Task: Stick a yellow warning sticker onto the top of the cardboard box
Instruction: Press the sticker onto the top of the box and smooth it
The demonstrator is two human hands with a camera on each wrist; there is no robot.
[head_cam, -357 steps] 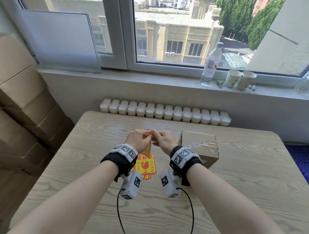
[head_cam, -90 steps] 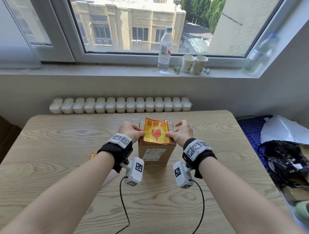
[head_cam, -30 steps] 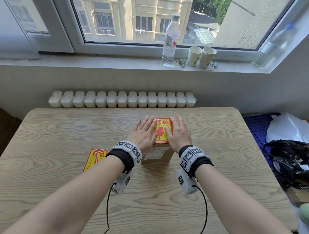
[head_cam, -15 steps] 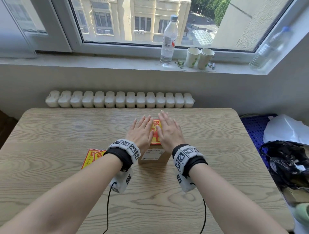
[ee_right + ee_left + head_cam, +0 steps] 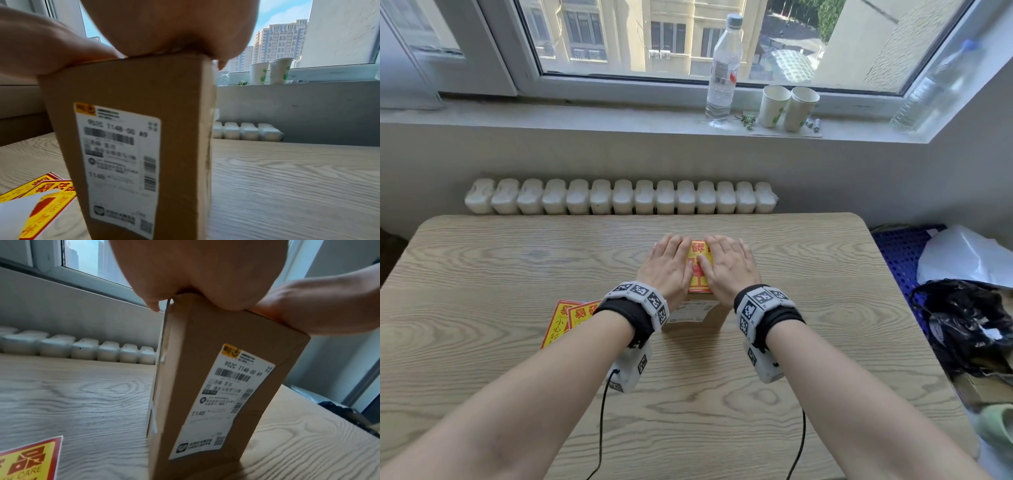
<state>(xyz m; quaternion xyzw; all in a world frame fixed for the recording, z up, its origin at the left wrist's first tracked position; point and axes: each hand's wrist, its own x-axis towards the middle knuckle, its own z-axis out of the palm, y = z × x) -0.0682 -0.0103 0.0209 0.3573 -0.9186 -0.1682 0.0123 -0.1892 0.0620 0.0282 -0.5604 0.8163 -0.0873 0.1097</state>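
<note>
Both hands flat on sticker, box top.
Left hand (image 5: pixel 669 267) and right hand (image 5: pixel 729 265), fingers straight, press the yellow sticker (image 5: pixel 698 270) onto the box (image 5: pixel 697 313), mid-table (image 5: pixel 825 291); spare stickers (image 5: pixel 566 320) lie left.

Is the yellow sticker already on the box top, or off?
On: the yellow sticker lies on the cardboard box top, under the flat left hand and right hand.

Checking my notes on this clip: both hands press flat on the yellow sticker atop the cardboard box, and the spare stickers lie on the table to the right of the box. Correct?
Not quite: the spare stickers lie left of the cardboard box, as the head view shows. Both the left hand and right hand do press flat on the yellow sticker.
</note>
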